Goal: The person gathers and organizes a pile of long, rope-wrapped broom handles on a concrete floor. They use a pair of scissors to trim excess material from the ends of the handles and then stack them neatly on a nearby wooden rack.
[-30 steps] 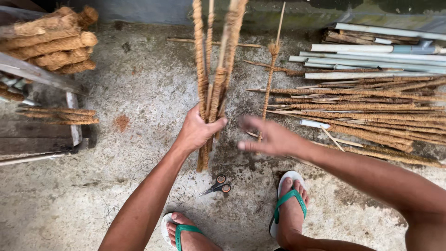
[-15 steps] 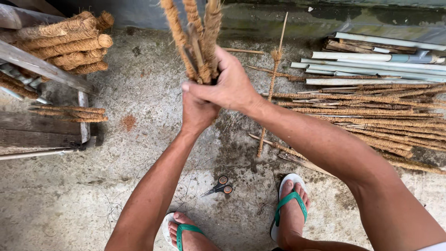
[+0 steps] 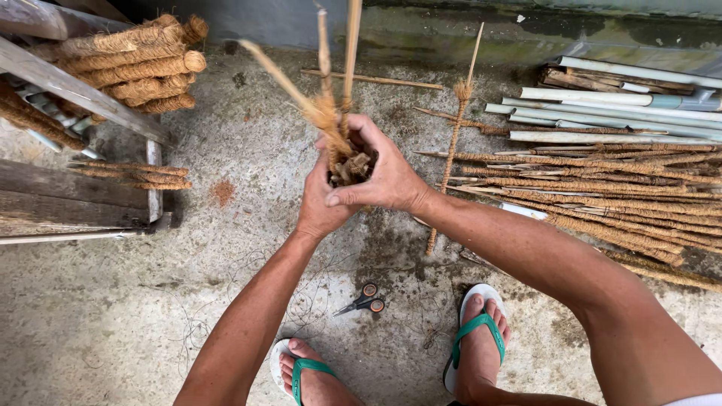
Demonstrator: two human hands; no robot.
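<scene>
**Both hands clamp a bundle of coir-wrapped sticks**

The left hand (image 3: 320, 203) and right hand (image 3: 383, 177) are closed together around the lower ends of the coir-wrapped sticks (image 3: 331, 120), which rise upright from the grip. Below the grip, orange-handled scissors (image 3: 362, 302) lie on the concrete floor (image 3: 113, 316).

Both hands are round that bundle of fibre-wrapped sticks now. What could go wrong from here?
The sticks in the bundle splay apart above the left hand and right hand, so one may slip out. The scissors lie on the floor between the feet, easy to step on. Loose thread around them could snag a sandal.
</scene>
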